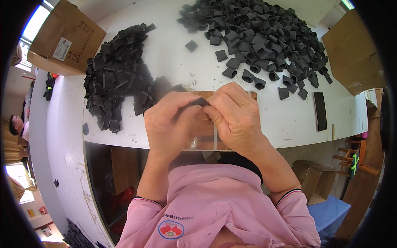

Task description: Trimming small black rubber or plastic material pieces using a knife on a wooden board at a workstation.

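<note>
Over the table's front edge, both of my hands meet at a small black fabric piece [199, 101]. My left hand [169, 118] is closed, pinching it between thumb and fingers. From the other side my right hand [236, 115] is closed on its right end, and the fingers cover much of it. Whether the piece is flat or a tube, I cannot tell. Beyond my left hand lies a heap of flat-looking black pieces [113, 78]. Farther off to the right spreads a large pile of short black tube-shaped sleeves [258, 45], several with their round openings showing.
Under my hands is a brown taped cardboard sheet [206, 132] on the white table [173, 58]. A black phone-like slab [320, 111] lies at the right. Cardboard boxes stand at the far left [66, 39] and right [351, 51]. Another person [20, 126] is at the far left.
</note>
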Demonstrator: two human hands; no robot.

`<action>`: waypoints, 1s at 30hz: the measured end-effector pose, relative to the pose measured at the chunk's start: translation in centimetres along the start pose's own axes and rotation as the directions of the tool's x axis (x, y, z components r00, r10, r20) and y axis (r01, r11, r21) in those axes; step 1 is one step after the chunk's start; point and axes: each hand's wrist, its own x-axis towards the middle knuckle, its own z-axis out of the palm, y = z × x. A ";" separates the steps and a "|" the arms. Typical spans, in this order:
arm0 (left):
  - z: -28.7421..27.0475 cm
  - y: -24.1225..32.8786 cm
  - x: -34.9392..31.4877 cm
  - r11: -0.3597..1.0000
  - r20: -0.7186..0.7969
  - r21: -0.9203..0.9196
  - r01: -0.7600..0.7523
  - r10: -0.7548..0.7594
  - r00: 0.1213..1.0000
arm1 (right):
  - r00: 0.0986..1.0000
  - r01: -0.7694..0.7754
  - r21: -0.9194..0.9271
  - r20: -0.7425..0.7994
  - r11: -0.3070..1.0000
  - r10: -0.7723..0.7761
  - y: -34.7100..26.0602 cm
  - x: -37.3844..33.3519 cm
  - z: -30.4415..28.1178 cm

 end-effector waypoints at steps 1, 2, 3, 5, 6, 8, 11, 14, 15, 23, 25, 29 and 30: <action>-0.2 0.4 -0.2 0.992 0.009 0.038 0.120 -0.120 0.993 | 1.000 0.017 -0.053 -0.002 0.998 -0.017 -0.1 -0.1 0.0; -0.3 0.6 -0.5 0.968 0.015 0.077 0.238 -0.239 0.971 | 1.000 0.008 -0.048 0.008 0.999 -0.007 -0.2 -0.2 0.1; -0.1 0.4 -0.7 0.976 0.008 0.083 0.201 -0.202 0.979 | 0.999 0.027 -0.037 -0.016 0.999 -0.028 -0.2 -0.4 0.1; 0.1 -0.1 -1.0 0.977 -0.011 0.088 0.194 -0.194 0.981 | 0.998 0.045 -0.021 -0.040 0.999 -0.045 -0.1 -0.3 0.2; 0.3 -0.5 -1.4 0.980 -0.028 0.091 0.178 -0.176 0.984 | 0.998 0.045 -0.063 -0.044 0.997 -0.048 -0.1 -0.3 0.3; -0.2 -2.0 -2.3 0.972 -0.012 0.186 0.145 -0.145 0.989 | 0.997 0.043 -0.102 -0.053 0.994 -0.048 0.1 0.1 0.3; -0.8 -4.4 -5.7 0.894 -0.162 0.320 0.314 -0.274 0.948 | 0.988 -0.133 0.167 0.106 0.977 0.117 0.2 1.4 -1.5; -0.4 -6.9 -8.0 0.790 -0.290 0.445 0.422 -0.318 0.903 | 0.793 -0.527 0.476 -0.021 0.704 0.608 2.2 4.1 -3.6; 0.1 -7.1 -7.7 0.728 -0.298 0.569 0.383 -0.252 0.921 | 0.789 -0.544 0.380 -0.071 0.748 0.610 2.4 3.2 -3.8; -0.3 -8.4 -7.5 0.763 -0.264 0.535 0.363 -0.256 0.930 | 0.798 -0.589 0.204 0.302 0.782 0.522 -1.1 -7.0 0.6; -0.3 -6.3 -7.2 0.919 -0.263 0.199 0.341 -0.285 0.922 | 0.836 -0.520 0.091 0.257 0.849 0.484 -1.1 -8.0 1.7; -0.2 -1.6 -6.2 0.630 0.129 -0.429 0.648 -0.667 0.734 | 0.621 -0.726 0.567 0.298 0.389 0.725 -1.3 -8.0 2.7; -0.2 -2.1 -6.9 0.562 0.217 -0.494 0.664 -0.660 0.719 | 0.622 -0.726 0.564 0.294 0.394 0.726 -1.0 -8.0 2.3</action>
